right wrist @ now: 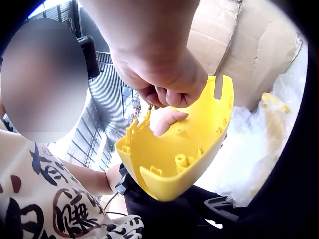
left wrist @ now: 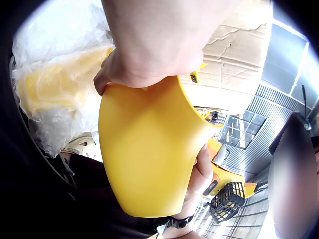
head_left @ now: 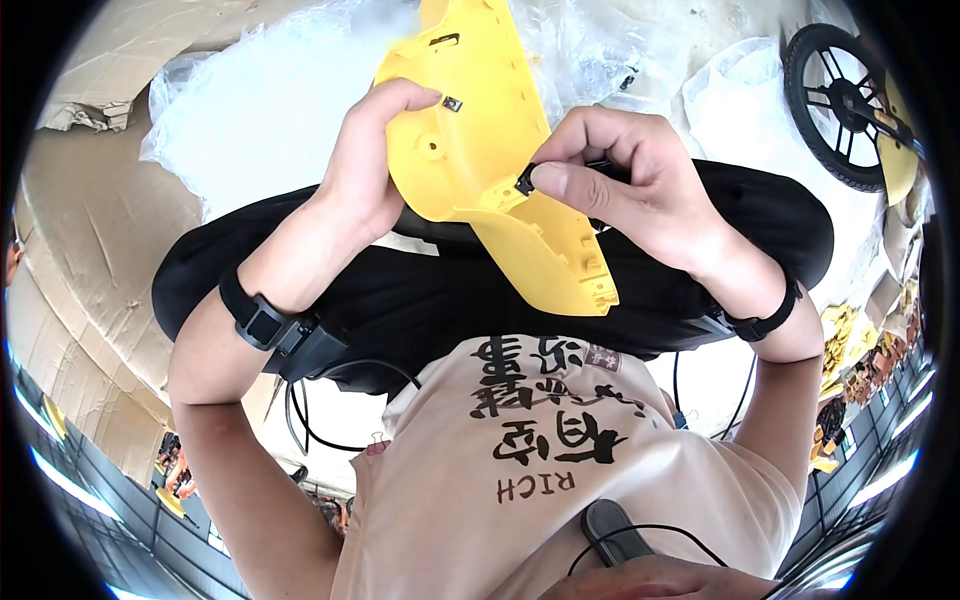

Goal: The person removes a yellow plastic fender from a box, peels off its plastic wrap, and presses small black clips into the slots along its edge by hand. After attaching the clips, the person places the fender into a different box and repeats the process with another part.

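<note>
A curved yellow plastic shell [head_left: 465, 140] is held above the person's lap. The left hand [head_left: 362, 160] grips its left edge, the thumb lying on the inner face close to a small black clip [head_left: 452, 104]. In the right hand [head_left: 635, 175] a small black piece [head_left: 525, 180] is pinched between thumb and fingers, right at the shell's ribbed edge. The left wrist view shows the smooth outer side of the shell [left wrist: 147, 149]. Seen from the right wrist, the shell's hollow inside has moulded posts [right wrist: 182, 161], and the right hand [right wrist: 167, 79] bends over its rim.
Clear plastic wrapping [head_left: 260, 110] spreads behind the shell, with cardboard [head_left: 90, 260] at the left. A black spoked wheel [head_left: 838, 108] lies at the upper right. The person's black-clad legs [head_left: 770, 210] are under the hands. Wrapped yellow parts [left wrist: 60, 82] show in the left wrist view.
</note>
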`<state>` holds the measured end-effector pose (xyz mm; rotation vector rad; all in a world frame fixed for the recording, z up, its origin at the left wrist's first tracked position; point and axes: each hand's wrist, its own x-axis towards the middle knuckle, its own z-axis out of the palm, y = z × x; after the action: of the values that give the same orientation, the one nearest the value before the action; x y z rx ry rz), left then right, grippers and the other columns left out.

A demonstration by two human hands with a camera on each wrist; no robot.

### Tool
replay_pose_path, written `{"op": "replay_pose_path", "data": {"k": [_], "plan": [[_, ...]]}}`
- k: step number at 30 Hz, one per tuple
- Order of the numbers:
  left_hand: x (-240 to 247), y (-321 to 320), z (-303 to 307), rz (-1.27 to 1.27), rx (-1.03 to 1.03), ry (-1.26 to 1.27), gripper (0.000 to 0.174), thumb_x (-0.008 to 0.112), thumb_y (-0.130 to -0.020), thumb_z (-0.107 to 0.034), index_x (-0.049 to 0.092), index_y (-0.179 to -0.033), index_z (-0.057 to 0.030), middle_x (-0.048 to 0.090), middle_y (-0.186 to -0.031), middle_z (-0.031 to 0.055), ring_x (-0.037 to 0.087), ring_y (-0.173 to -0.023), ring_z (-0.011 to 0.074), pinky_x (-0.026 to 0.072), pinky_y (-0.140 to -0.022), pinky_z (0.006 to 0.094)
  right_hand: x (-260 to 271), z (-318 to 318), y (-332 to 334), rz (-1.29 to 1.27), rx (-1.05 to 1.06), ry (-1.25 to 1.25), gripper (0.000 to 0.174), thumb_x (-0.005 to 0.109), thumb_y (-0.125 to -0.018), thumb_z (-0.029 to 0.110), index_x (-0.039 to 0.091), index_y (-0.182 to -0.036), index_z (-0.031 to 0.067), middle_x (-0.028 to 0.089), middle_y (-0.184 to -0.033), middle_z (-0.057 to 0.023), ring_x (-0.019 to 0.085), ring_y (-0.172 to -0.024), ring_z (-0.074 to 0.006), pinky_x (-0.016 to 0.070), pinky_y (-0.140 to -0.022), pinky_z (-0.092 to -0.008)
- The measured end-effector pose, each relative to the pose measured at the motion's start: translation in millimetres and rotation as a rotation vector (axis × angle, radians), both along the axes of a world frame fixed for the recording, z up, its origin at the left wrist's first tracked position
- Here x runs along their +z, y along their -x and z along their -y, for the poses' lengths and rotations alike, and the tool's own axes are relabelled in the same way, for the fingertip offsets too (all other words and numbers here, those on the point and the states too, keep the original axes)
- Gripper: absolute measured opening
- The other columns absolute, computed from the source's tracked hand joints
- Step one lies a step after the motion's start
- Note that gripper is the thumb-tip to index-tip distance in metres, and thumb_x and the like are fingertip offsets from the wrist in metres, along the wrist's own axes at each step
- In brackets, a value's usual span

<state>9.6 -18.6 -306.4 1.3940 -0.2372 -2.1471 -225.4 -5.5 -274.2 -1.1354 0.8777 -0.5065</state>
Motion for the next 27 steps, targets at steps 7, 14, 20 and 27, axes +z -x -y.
{"op": "replay_pose_path", "data": {"k": [7, 14, 20, 27], "plan": [[-4.9, -2.2, 0.6, -0.017, -0.055, 0.039, 0.051, 0.050, -0.088, -0.023, 0.045, -0.133, 0.0013, 0.060, -0.120, 0.0151, 0.062, -0.110, 0.0247, 0.0504, -0.095, 0.0393, 3.2, -3.5, -0.9, 0.016, -0.058, -0.064, 0.015, 0.065, -0.095, 0.009, 0.066, -0.100, -0.0053, 0.069, -0.083, -0.0043, 0.061, -0.075, -0.0047, 0.0500, -0.067, -0.0201], [-1.9, 0.2, -0.4, -0.003, -0.044, 0.012, 0.052, 0.049, -0.088, -0.023, 0.045, -0.134, 0.0016, 0.060, -0.119, 0.0156, 0.062, -0.109, 0.0247, 0.0509, -0.094, 0.0395, 0.8, -6.7, -3.0, -0.018, -0.043, 0.041, 0.014, 0.067, -0.094, 0.009, 0.065, -0.095, -0.0048, 0.067, -0.081, -0.0025, 0.056, -0.070, -0.0027, 0.0464, -0.062, -0.0197], [-3.9, 1.2, -4.6, -0.035, 0.011, -0.021, 0.050, 0.048, -0.088, -0.022, 0.048, -0.131, 0.0027, 0.061, -0.118, 0.0167, 0.063, -0.106, 0.0255, 0.0518, -0.092, 0.0396, 3.3, -11.5, -10.3, -0.015, -0.050, 0.011, 0.013, 0.068, -0.093, 0.007, 0.064, -0.090, -0.0043, 0.064, -0.076, -0.0001, 0.050, -0.065, -0.0013, 0.0419, -0.057, -0.0198], [-1.1, 2.8, -6.3, -0.026, 0.024, 0.025, 0.049, 0.047, -0.087, -0.021, 0.049, -0.129, 0.0039, 0.061, -0.115, 0.0174, 0.064, -0.104, 0.0260, 0.0523, -0.091, 0.0392, 1.9, -14.7, -15.9, -0.007, -0.042, -0.031, 0.013, 0.070, -0.092, 0.008, 0.065, -0.086, -0.0031, 0.065, -0.076, -0.0005, 0.052, -0.065, -0.0013, 0.0415, -0.055, -0.0198]]}}
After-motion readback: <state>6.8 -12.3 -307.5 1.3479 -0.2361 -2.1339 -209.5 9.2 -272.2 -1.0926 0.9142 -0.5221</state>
